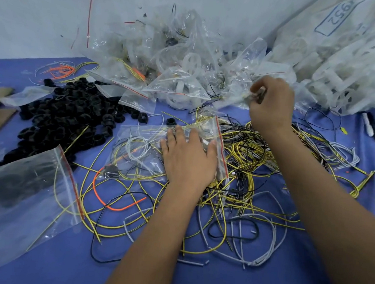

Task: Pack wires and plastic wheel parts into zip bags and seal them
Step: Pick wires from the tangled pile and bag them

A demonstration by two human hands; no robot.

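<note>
A clear zip bag point(151, 148) with a red seal strip lies flat at the centre of the frame on the blue table point(43, 262), holding a few wires; the left hand point(189, 157) rests on its right half, fingers straight and spread, pressing it down; above and to the right, the right hand point(272, 103) pinches a blurred small bag point(239, 96) at the edge of the heap of filled bags point(176, 60); loose yellow, black and grey wires point(246, 167) tangle beneath and right of both hands; black plastic rings point(69, 112) pile at the left; another zip bag point(25, 197) lies lower left; white wheel parts point(351, 70) fill the upper right.
</note>
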